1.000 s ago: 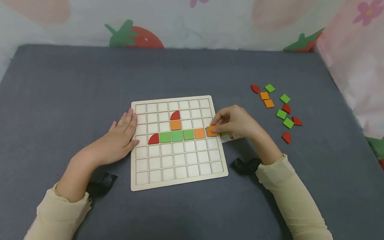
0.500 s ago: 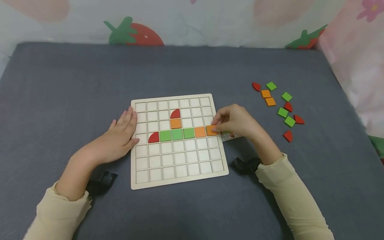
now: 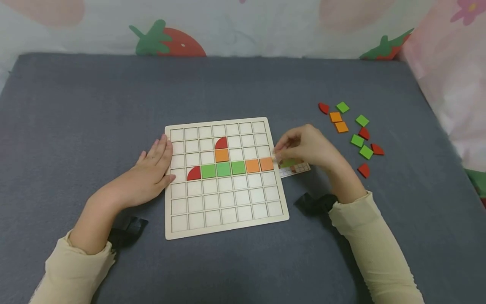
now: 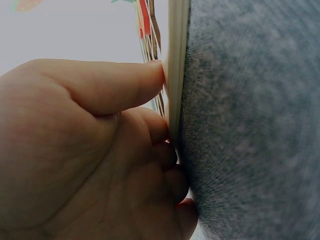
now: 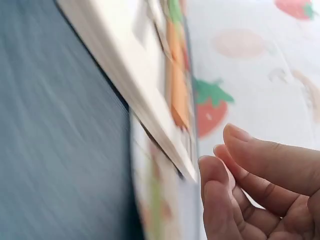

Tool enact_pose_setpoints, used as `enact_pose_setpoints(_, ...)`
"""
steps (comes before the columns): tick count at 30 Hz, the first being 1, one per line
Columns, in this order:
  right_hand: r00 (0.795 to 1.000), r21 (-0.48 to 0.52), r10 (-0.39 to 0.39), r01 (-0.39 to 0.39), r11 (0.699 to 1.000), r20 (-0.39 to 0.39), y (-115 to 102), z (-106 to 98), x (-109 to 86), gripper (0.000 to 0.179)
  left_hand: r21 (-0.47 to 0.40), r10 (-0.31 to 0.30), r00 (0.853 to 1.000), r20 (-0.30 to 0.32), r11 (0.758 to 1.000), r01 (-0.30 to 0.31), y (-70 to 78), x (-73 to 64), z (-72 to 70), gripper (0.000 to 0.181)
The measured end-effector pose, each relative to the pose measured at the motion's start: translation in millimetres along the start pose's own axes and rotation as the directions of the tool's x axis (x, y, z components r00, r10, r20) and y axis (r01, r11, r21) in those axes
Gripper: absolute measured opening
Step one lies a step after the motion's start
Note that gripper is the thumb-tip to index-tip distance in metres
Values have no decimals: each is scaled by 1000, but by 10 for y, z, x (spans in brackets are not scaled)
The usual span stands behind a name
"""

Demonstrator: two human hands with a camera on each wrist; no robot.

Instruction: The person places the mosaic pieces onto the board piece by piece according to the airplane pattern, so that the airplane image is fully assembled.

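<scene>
A pale wooden grid board point(image 3: 228, 215) lies on the grey cloth. My left hand point(image 3: 146, 179) rests against its left edge, fingers extended and thumb at the rim. One row holds a red quarter-circle tile point(image 3: 194, 173), three green square tiles point(image 3: 223, 169) and two orange ones, the last orange tile point(image 3: 266, 164) sitting in the end cell at the right. Above them stand another orange tile point(image 3: 222, 155) and a red quarter-circle tile point(image 3: 221, 142). Just off the right edge is my right hand point(image 3: 309, 145), fingers loosely bent, thumb apart from them, nothing held.
A printed card point(image 3: 294, 169) sticks out from under the board's right side, partly below the right hand. Farther right lie loose green tiles point(image 3: 357, 140), orange tiles point(image 3: 341, 126) and red tiles point(image 3: 363, 170). A strawberry-patterned curtain point(image 3: 265, 29) stands behind the table.
The right hand has set the orange tile into the row's end cell, let go of it and drawn back to the right. The left hand stays at the board's edge.
</scene>
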State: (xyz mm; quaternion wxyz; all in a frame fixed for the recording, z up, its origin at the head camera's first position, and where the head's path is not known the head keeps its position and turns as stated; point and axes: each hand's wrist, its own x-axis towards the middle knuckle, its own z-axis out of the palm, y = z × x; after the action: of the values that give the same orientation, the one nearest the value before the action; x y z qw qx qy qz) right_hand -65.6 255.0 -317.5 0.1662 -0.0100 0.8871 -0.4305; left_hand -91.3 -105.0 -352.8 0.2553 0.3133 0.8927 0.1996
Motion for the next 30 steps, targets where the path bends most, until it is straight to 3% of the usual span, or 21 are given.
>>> enact_pose_setpoints(5,997,26,-20,22,999,-75,67,-270,-82,16,5,1,1000,1,1000,-1,-4,-1,-16,73)
enact_pose_setpoints(18,950,137,125,-88,987,-288,497,-813,-181,12,2,10,1000,-8,1000,-10,-10,-18,-14,74)
enact_pose_setpoints(23,929,131,160,-122,984,-333,587,-901,-153,18,4,15,1000,-8,1000,-15,-3,-18,-23,73)
enact_pose_setpoints(30,904,152,265,-226,962,-335,600,-1008,46,29,2,8,1000,-8,1000,-8,2,-23,-16,73)
